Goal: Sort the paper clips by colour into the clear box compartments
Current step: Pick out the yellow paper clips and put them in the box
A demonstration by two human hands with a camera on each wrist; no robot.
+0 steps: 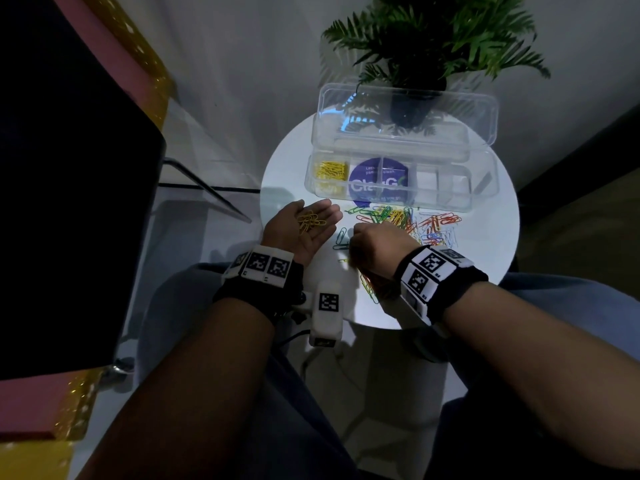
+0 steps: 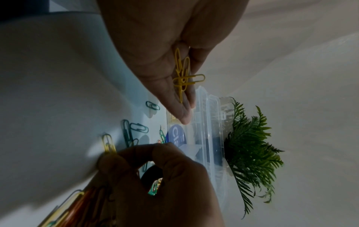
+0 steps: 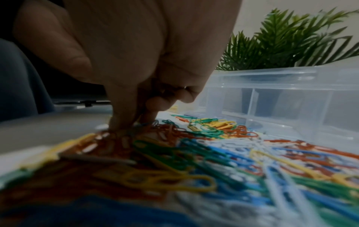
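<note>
Several yellow paper clips lie in the upturned palm of the left hand, left of centre in the head view, its fingers held straight and close together like a small tray, curled round nothing. By the look of it the yellow round is in hand: one compartment at the left end of the clear box, in the upper middle of that view, already holds a heap of yellow clips, while the other compartments look bare of clips. The mixed pile of clips, red, green, blue, white and yellow, is spread on the white table just in front of the box, with a few strays nearer the lower edge. The right hand is down at the left edge of that pile, knuckles up; in the right wrist view its fingers are pressed together with their tips on the clips, seemingly pinching at one, though which clip, and whether it is truly caught, I cannot tell. The next move likely calls for working a single yellow clip free of its tangled neighbours, passing it to the waiting palm, then tipping the handful into the yellow compartment.
</note>
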